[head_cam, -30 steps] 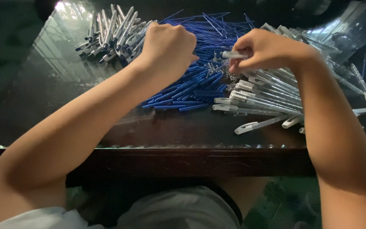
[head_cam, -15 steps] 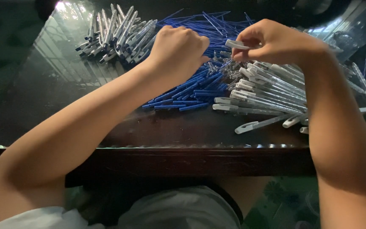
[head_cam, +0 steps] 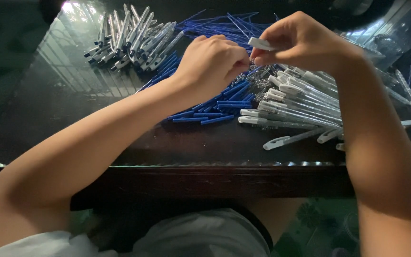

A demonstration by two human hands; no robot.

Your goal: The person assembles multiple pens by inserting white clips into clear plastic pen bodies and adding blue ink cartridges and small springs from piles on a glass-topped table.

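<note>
Pinching white pen barrel (head_cam: 261,44) in right hand (head_cam: 305,43) above surface (head_cam: 177,138); left hand (head_cam: 212,62) curled, contents hidden. Barrel looks light, stiff, slick: you grip mid-shaft, thumb and forefinger.

Home assembly table (head_cam: 120,143), heaped pen parts (head_cam: 300,102)

A white pen barrel (head_cam: 261,44) is pinched in the right hand (head_cam: 305,40), lying nearly level with its pale end pointing toward the left hand (head_cam: 212,62). It is raised above the heap of clear pen barrels (head_cam: 300,102), just behind that heap's near edge.
</note>
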